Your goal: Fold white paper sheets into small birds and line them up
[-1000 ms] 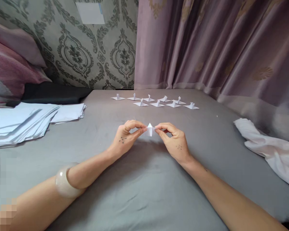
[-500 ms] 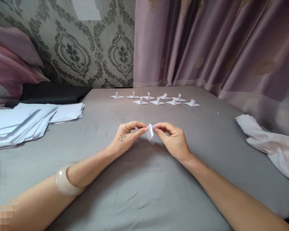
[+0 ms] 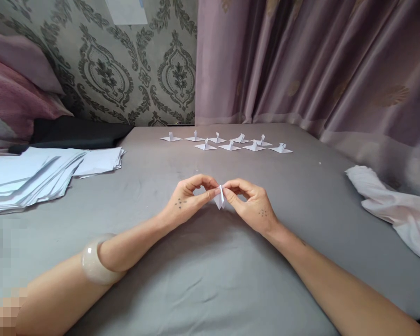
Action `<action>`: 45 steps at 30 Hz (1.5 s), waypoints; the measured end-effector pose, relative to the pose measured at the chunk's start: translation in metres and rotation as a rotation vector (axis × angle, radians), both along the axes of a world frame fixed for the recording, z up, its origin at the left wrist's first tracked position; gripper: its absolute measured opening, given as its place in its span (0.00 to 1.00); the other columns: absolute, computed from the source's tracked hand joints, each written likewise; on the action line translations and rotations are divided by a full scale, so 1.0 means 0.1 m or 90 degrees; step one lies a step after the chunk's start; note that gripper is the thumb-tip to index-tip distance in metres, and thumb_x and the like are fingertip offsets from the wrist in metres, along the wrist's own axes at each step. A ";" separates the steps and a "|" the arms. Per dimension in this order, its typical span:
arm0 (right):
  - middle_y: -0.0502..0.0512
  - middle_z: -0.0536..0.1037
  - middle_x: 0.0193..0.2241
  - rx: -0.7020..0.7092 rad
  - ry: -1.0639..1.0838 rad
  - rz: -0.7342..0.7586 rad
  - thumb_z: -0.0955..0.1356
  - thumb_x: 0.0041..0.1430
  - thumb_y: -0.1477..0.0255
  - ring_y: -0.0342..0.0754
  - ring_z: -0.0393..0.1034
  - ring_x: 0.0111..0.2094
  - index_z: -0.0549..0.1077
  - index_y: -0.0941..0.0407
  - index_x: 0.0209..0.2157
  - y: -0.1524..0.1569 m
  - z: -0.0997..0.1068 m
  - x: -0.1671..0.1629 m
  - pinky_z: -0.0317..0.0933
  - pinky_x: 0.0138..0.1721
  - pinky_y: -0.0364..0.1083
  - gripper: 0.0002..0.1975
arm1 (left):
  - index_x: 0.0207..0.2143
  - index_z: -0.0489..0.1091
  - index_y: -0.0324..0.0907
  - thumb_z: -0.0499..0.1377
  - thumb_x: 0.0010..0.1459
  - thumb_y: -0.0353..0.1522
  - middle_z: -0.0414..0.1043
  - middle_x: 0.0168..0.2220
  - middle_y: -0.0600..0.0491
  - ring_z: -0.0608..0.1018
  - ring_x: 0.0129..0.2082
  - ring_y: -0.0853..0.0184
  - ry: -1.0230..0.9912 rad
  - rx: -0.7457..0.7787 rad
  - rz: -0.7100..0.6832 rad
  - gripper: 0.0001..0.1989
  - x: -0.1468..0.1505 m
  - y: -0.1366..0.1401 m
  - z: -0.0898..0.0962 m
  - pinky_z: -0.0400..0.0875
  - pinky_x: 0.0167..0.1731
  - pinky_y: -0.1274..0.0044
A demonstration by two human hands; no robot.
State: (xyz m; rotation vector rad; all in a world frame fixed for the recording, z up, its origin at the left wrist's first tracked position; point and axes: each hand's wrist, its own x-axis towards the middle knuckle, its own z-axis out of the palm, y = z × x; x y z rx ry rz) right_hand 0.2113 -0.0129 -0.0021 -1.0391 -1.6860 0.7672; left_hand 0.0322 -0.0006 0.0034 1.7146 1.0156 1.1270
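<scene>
Between my two hands is a small piece of folded white paper (image 3: 220,199), held above the grey cloth surface (image 3: 196,280). My left hand (image 3: 189,198) pinches its upper left side between thumb and fingers. From the other side, my right hand (image 3: 254,203) grips the top right with thumb and fingertips. The fingertips of both hands almost meet and cover the top of the paper; its folded lower part hangs below them. Farther back stand several folded paper cranes (image 3: 230,145) in two rows, wings spread flat.
Stacked white paper sheets (image 3: 31,177) lie at the left, with black cloth (image 3: 80,133) behind them. A crumpled white cloth (image 3: 395,200) lies at the right. Purple curtains (image 3: 259,60) and a patterned wall (image 3: 143,60) border the back.
The fingertips have drawn closer together over the paper's top. The folded paper has turned and narrowed at the top, its two lower points now showing.
</scene>
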 end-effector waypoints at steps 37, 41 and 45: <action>0.50 0.76 0.28 0.019 -0.072 -0.012 0.67 0.56 0.72 0.44 0.70 0.30 0.74 0.53 0.30 -0.05 0.08 -0.04 0.66 0.34 0.45 0.03 | 0.27 0.72 0.41 0.61 0.53 0.34 0.72 0.43 0.51 0.72 0.45 0.64 -0.080 -0.088 0.029 0.06 0.00 -0.01 0.01 0.64 0.45 0.73; 0.50 0.78 0.29 -0.035 -0.013 0.001 0.69 0.56 0.69 0.45 0.73 0.31 0.75 0.53 0.31 -0.03 0.05 -0.02 0.67 0.36 0.45 0.03 | 0.29 0.73 0.41 0.63 0.54 0.36 0.74 0.45 0.50 0.73 0.47 0.63 -0.099 -0.118 -0.003 0.07 0.01 -0.02 0.00 0.63 0.48 0.71; 0.50 0.80 0.30 -0.061 0.035 0.013 0.69 0.55 0.68 0.47 0.75 0.33 0.76 0.52 0.32 -0.01 0.04 -0.03 0.68 0.37 0.46 0.04 | 0.29 0.72 0.40 0.64 0.53 0.37 0.75 0.42 0.50 0.76 0.42 0.65 -0.144 -0.134 -0.029 0.09 0.02 -0.02 0.00 0.67 0.43 0.73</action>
